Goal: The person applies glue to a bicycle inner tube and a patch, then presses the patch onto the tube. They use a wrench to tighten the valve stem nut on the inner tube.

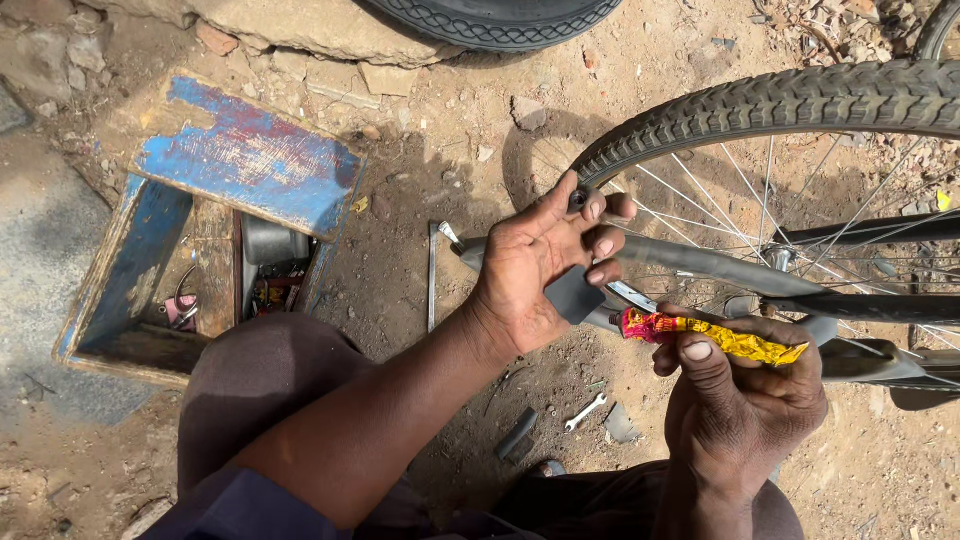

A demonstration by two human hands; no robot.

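Nearest, the right hand (740, 400) pinches a crumpled yellow-red glue tube (715, 335) just below the bicycle wheel (800, 100). Left hand (540, 265) fingers clamp the grey inner tube (700, 265) at the wheel's rim; a loose grip could let it slip, and glue might smear. Beyond, left of the wheel, sits a blue wooden toolbox (250, 155).

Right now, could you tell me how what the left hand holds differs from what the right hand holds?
The left hand pinches a small flat dark patch, while the right hand grips a crumpled tube. The patch is plain dark grey and squarish; the tube is long, thin and bright yellow with a red end. The patch hangs flat below the fingers; the tube lies sideways, squeezed. Both are held up in front of the bicycle wheel.
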